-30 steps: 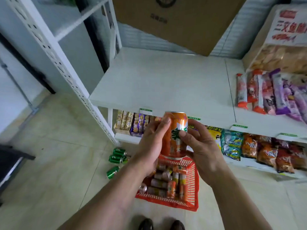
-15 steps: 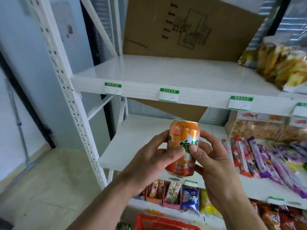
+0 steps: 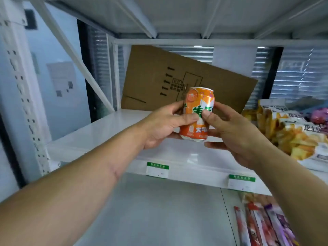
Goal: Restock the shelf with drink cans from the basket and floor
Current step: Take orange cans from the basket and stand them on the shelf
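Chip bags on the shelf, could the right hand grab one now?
Probably not yet: the right hand grips the orange can with the left hand. The chip bags sit unblocked beside it.

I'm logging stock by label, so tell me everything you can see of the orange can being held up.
The orange drink can looks like metal, with a silver rim on top, large green characters across the middle, an orange-fruit picture near the top and white print low down. It is closed as far as shows, and tilted slightly to the right. The left hand and right hand grip its sides, thumbs meeting on the front. It is held in the air over the white shelf, in front of a cardboard sheet.
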